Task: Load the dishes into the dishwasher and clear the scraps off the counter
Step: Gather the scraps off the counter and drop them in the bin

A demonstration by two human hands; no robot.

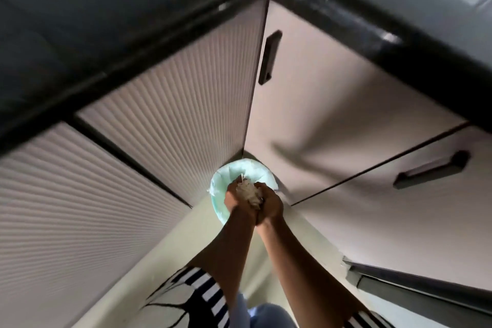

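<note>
I look straight down into the corner where two runs of cabinets meet. A small bin lined with a pale green bag (249,170) stands on the floor in that corner. My left hand (235,201) and my right hand (271,204) are cupped together over the bin's near side. Between them sits a clump of pale, stringy scraps (249,192), held by both hands at once. The bin's near rim is hidden under my hands. No dishes or dishwasher are in view.
Ribbed cabinet fronts (170,104) run along the left, smooth doors with dark handles (269,57) along the right, under a dark countertop edge (372,32). A cream floor (170,253) and a black-and-white striped mat (197,298) lie below me.
</note>
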